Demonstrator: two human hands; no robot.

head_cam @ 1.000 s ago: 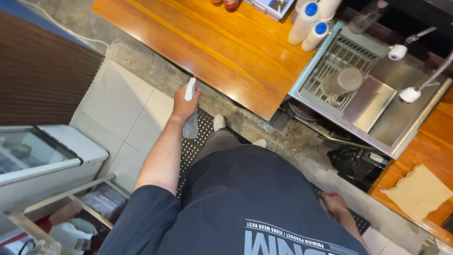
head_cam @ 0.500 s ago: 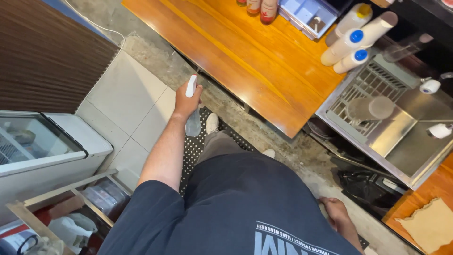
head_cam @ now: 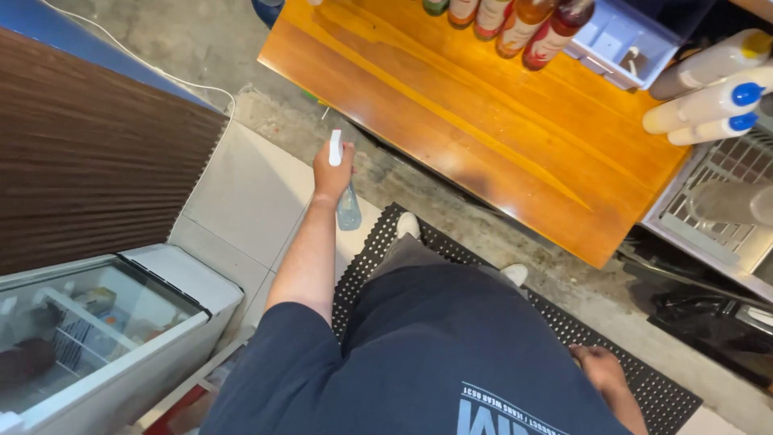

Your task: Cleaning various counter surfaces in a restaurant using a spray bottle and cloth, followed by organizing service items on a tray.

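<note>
Left hand (head_cam: 332,171): fingers wrapped around a spray bottle (head_cam: 346,201), held near the wooden counter (head_cam: 483,137).
Right hand (head_cam: 600,372): empty, fingers loosely curled beside the hip, above the black mat (head_cam: 644,387).

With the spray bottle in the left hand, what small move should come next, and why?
Probably raise the left hand toward the wooden counter and turn the nozzle to face it. The spray bottle hangs low beside the counter's edge, above the floor, with its white head pointing up, so it is not aimed at any surface. The right hand is empty.
</note>
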